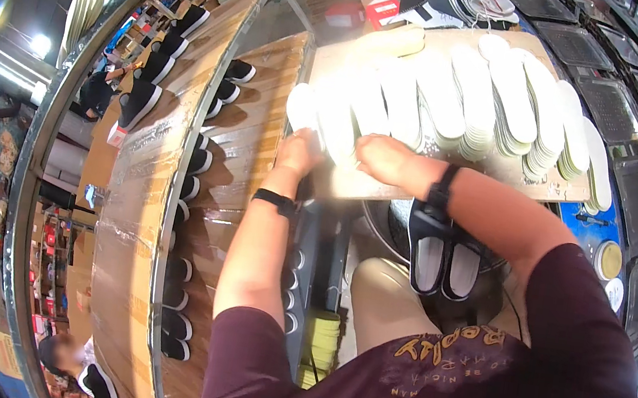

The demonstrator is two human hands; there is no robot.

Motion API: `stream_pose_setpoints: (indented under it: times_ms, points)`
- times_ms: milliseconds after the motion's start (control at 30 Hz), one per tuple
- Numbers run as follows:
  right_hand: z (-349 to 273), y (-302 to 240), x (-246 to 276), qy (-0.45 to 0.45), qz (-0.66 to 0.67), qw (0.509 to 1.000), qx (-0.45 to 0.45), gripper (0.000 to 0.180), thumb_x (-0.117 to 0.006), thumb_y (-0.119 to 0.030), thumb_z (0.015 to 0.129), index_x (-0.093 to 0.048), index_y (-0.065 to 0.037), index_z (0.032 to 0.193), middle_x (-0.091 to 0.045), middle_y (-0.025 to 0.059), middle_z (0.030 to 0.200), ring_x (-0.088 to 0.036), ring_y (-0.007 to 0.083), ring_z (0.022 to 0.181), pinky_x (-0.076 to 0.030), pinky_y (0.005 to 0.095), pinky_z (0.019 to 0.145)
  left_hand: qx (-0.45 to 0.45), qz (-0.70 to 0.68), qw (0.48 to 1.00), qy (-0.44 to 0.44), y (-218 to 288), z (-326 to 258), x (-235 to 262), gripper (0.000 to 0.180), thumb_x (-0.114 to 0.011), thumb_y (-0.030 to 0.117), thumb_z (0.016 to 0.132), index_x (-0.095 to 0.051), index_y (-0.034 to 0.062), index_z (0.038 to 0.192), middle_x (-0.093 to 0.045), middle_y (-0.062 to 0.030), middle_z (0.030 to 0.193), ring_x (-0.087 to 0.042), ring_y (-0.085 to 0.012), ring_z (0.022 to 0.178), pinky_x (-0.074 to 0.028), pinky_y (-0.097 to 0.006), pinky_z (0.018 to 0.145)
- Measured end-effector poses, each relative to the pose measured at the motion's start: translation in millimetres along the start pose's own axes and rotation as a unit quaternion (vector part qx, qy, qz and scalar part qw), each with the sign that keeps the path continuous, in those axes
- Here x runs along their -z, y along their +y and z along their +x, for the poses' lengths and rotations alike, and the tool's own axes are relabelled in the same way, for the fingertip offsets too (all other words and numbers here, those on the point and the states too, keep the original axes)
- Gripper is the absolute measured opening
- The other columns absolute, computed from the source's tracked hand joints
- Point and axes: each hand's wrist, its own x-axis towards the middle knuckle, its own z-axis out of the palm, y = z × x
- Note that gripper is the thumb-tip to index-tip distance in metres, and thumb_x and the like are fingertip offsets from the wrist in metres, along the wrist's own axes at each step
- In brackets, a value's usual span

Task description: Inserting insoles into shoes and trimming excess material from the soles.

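Observation:
Over the near left edge of a pale board [530, 186], both my hands are among white insoles, washed out by glare. My left hand [299, 150] is closed at the lower end of a white insole [299, 105] at the board's left edge. Beside it, my right hand [382, 159] has its fingers curled against the near end of an insole stack [337, 125]. What lies inside its fingers is partly hidden. More stacks of insoles [509, 103] fan out to the right across the board. Below my right forearm sits a pair of dark shoes [429, 254] with pale insides.
Left of me, long shelves [129, 230] carry rows of black shoes with white soles [141, 101]. Dark trays [617, 109] line the right side, near a blue surface with a round container [609, 260]. Yellow-green pieces [323, 336] are stacked low by my leg. Another person [62, 354] appears lower left.

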Motion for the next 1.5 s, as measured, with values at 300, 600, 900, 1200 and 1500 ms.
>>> stream_pose_setpoints:
  times_ms: [300, 600, 900, 1200, 1500]
  points:
    - [73, -13, -26, 0.0, -0.057, 0.996, -0.07, 0.026, -0.072, -0.027, 0.076, -0.072, -0.004, 0.089, -0.064, 0.0123, 0.104, -0.057, 0.0277, 0.107, -0.044, 0.0394, 0.091, -0.065, 0.059, 0.996, -0.028, -36, 25, -18, 0.041, -0.079, 0.022, 0.067, -0.07, 0.008, 0.105, -0.065, -0.0106, 0.117, -0.06, -0.0275, 0.111, -0.044, -0.036, 0.1]
    - [83, -36, -48, -0.023, -0.217, 0.976, 0.001, 0.02, -0.055, -0.013, 0.08, -0.073, -0.006, 0.086, -0.067, 0.0115, 0.099, -0.06, 0.0276, 0.101, -0.045, 0.0386, 0.089, -0.011, 0.033, 0.983, 0.183, -40, -2, -23, 0.018, -0.054, 0.009, 0.085, -0.068, 0.0009, 0.092, -0.067, -0.0207, 0.098, -0.064, -0.0346, 0.092, -0.048, -0.044, 0.086]
    - [-13, -2, 45, 0.303, 0.134, 0.94, -0.085, 0.021, -0.055, -0.014, 0.088, -0.067, -0.001, 0.099, -0.066, 0.0211, 0.092, -0.064, 0.0353, 0.083, -0.05, 0.0404, 0.076, 0.008, -0.234, 0.845, 0.48, 18, -167, 34, 0.018, -0.049, 0.005, 0.095, -0.062, -0.0042, 0.103, -0.062, -0.0153, 0.098, -0.06, -0.0276, 0.086, -0.049, -0.035, 0.078]
    - [-305, -49, 149, 0.321, 0.275, 0.862, -0.28, 0.021, -0.055, -0.016, 0.094, -0.067, 0.001, 0.096, -0.062, 0.0014, 0.071, -0.054, 0.0058, 0.057, -0.043, 0.0228, 0.052, 0.034, -0.627, 0.733, 0.264, 63, -294, 36, 0.011, -0.058, 0.006, 0.093, -0.062, -0.0036, 0.095, -0.059, -0.0082, 0.092, -0.056, -0.0111, 0.064, -0.049, -0.022, 0.05]
    - [-318, -113, 88, 0.213, 0.109, 0.954, -0.179, 0.01, -0.063, -0.009, 0.081, -0.063, 0.0, 0.087, -0.06, 0.0158, 0.077, -0.061, 0.0314, 0.072, -0.05, 0.0377, 0.062, -0.242, -0.366, 0.896, 0.07, 177, -294, 16, 0.012, -0.072, 0.0, 0.076, -0.064, 0.0035, 0.084, -0.062, -0.0077, 0.083, -0.064, -0.0202, 0.079, -0.051, -0.033, 0.067]
